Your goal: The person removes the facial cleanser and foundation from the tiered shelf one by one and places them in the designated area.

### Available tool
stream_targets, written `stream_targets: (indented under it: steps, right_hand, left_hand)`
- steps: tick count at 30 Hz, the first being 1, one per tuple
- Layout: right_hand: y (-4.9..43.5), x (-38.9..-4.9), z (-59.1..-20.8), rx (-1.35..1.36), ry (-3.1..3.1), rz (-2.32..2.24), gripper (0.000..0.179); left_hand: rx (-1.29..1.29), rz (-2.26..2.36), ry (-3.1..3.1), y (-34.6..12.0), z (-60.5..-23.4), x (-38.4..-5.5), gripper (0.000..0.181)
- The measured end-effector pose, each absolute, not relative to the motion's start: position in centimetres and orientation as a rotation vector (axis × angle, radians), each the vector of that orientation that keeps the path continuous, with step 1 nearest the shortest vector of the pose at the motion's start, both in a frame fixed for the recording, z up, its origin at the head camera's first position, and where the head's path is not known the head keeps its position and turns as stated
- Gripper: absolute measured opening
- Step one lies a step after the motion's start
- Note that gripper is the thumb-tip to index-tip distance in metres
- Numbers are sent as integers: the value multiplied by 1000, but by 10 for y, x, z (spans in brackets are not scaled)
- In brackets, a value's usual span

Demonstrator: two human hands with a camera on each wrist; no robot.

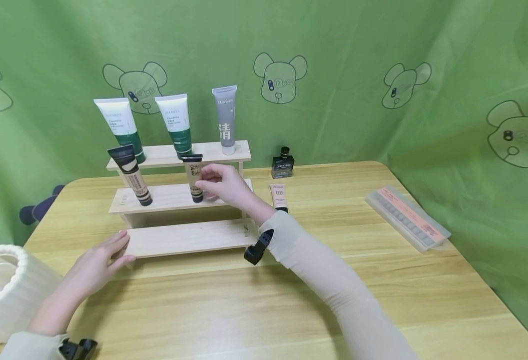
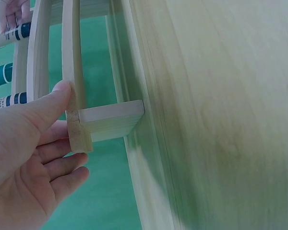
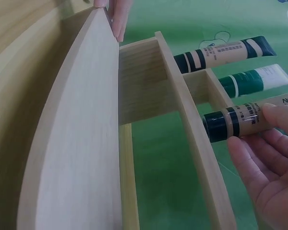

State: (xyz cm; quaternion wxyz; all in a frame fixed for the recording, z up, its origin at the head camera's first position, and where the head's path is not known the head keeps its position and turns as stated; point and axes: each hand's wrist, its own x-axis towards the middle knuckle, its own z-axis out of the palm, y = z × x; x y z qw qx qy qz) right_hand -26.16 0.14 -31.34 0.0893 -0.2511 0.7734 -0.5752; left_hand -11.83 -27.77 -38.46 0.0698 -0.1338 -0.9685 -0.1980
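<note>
Pinching a slim beige plastic tube [image 1: 193,175], black cap [image 1: 196,198] down, between thumb and fingertips of the right grip [image 1: 228,186], left of frame centre at the middle step of a pale wooden three-tier rack [image 1: 189,238] — cannot tell whether fully seated. Holding the rack's lower left end in a lightly closed left grip [image 1: 98,262]. Could topple on so narrow a base from a tilted release — or shake the standing tubes from a tug on the rack

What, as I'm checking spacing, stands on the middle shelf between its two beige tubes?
Nothing: the head view shows bare middle shelf between the left beige tube and the right beige tube.
</note>
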Motion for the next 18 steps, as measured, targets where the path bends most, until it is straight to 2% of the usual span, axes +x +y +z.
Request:
stream_targets:
  steps: [18]
  right_hand:
    - [91,-251,-303,-706,2420,-1748,28]
  left_hand:
    - [-391,-584,-2926,-277,-382,-117,57]
